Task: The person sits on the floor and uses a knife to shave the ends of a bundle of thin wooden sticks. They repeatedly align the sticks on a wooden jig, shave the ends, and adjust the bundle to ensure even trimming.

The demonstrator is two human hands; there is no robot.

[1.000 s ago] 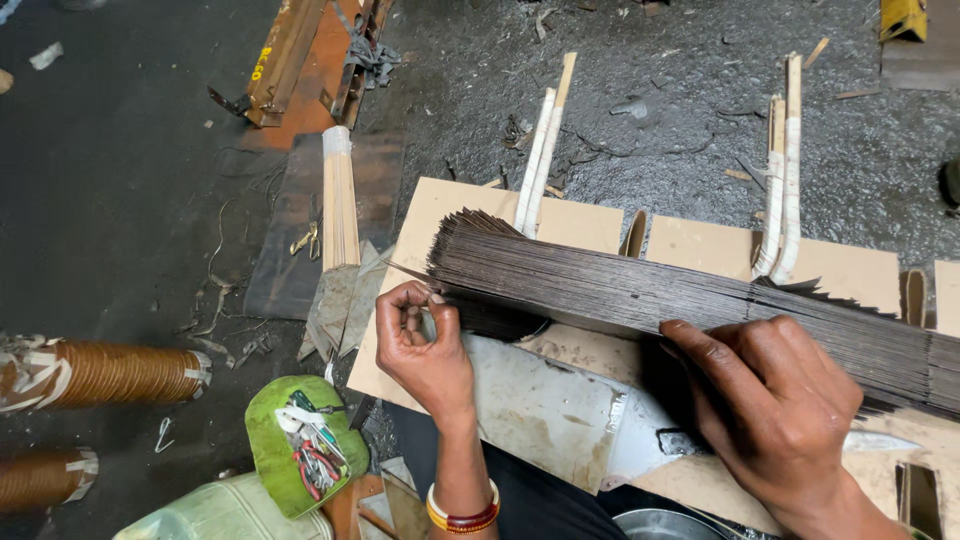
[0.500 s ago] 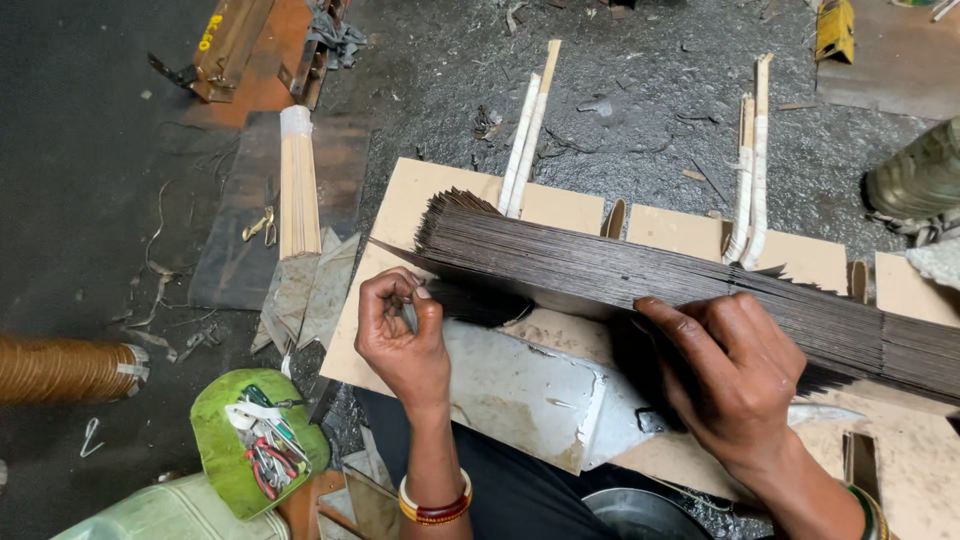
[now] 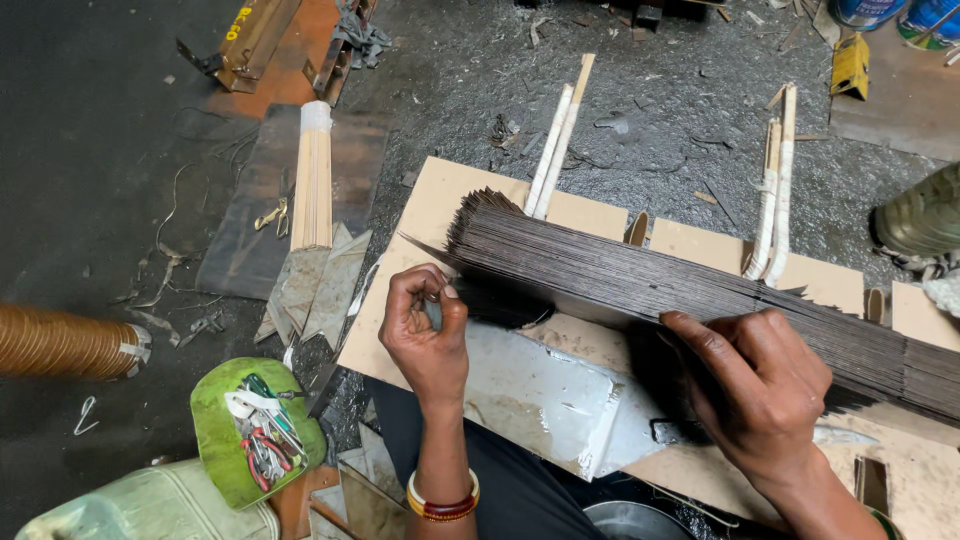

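On the cardboard sheet (image 3: pixel 425 215) in front of me lies a long bundle of thin dark sticks (image 3: pixel 640 280), running from its fanned left end away to the right edge of view. My right hand (image 3: pixel 765 385) lies flat over the near side of that bundle, fingers spread wide and pressing down on the sticks. My left hand (image 3: pixel 428 330) is curled narrow just beside the bundle's left end, fingertips pinched together on something small that I cannot make out. Two bangles (image 3: pixel 443 500) sit on that wrist.

Between my hands, a pale metal sheet (image 3: pixel 545 400) rests on the cardboard, touching the near edge of the bundle. Two pairs of pale wooden strips stand behind the bundle on its far side: one pair (image 3: pixel 558 140) near its left end, the other (image 3: pixel 775 185) further right.

Far left of the cardboard, a tied bunch of light sticks (image 3: pixel 312 180) lies on a dark board. Near left, a green lid (image 3: pixel 255 430) holds small clips and bits, and a coil of tan cord (image 3: pixel 65 340) lies at the left edge. Scrap pieces of card (image 3: pixel 320 285) litter the ground between the lid and the cardboard.
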